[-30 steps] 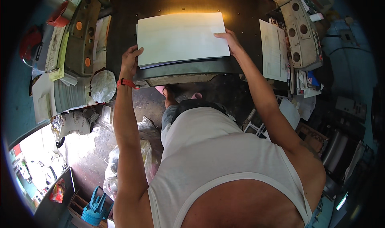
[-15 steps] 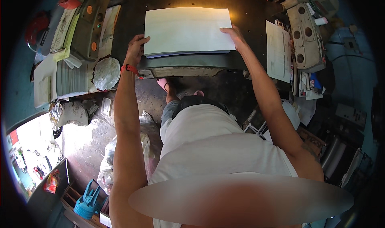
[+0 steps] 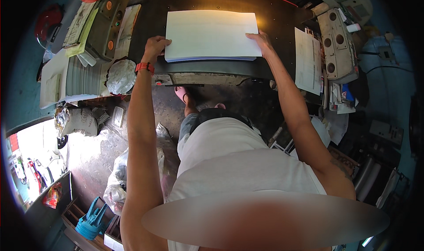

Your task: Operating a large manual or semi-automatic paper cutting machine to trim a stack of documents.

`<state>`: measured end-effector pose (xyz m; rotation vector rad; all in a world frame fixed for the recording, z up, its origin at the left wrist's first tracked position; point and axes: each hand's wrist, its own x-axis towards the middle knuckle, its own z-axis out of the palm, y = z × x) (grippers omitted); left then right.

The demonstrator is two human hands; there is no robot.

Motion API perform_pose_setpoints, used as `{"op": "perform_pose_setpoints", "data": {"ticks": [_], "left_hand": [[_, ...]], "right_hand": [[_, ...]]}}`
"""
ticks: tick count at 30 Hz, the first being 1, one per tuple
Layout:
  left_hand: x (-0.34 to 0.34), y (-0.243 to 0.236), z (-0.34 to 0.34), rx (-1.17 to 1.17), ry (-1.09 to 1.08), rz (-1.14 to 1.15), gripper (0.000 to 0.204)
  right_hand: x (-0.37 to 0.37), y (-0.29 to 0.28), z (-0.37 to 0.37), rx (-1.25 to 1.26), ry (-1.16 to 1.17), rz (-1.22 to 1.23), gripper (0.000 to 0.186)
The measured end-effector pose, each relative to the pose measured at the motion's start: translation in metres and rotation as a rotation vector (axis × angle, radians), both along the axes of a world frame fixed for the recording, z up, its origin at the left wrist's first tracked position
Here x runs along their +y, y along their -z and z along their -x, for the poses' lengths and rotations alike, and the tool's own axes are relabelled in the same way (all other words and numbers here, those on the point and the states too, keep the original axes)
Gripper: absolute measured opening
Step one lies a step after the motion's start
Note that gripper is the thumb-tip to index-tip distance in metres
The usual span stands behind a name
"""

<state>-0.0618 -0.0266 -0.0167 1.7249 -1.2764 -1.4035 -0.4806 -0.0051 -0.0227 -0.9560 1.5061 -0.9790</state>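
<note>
A stack of large white paper sheets (image 3: 211, 34) lies on the dark flat bed (image 3: 145, 19) of a machine, close to its front edge. My left hand (image 3: 155, 47) grips the stack's left edge, thumb on the top sheet and the other fingers curled at the side, partly hidden. At the right edge, my right hand (image 3: 261, 42) does the same, with its thumb laid over the top. A thin bluish band of sheet edges shows along the stack's near side.
Left of the bed stand a control box (image 3: 104, 30) with lit buttons, a tall paper pile (image 3: 84, 81) and a round, crinkled, whitish bundle (image 3: 121, 77). Printed sheets (image 3: 308, 61) and another box with round openings (image 3: 338, 45) flank the right. Plastic bags (image 3: 118, 180) lie on the floor.
The view has turned slightly, shifting the surroundings a little. Both hands keep their hold on the stack, whose near sheet edges look more even now.
</note>
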Motion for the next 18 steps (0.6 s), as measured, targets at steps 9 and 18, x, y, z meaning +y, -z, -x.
{"op": "perform_pose_setpoints", "data": {"ticks": [9,18], "left_hand": [[0.009,-0.003,0.009,0.000,-0.066,0.053,0.058],[0.009,0.000,0.005,0.018,-0.093,-0.037,0.068]], "right_hand": [[-0.007,0.021,0.006,0.040,-0.070,0.100,0.048],[0.005,-0.010,-0.012,0.724,-0.055,0.170,0.055]]}}
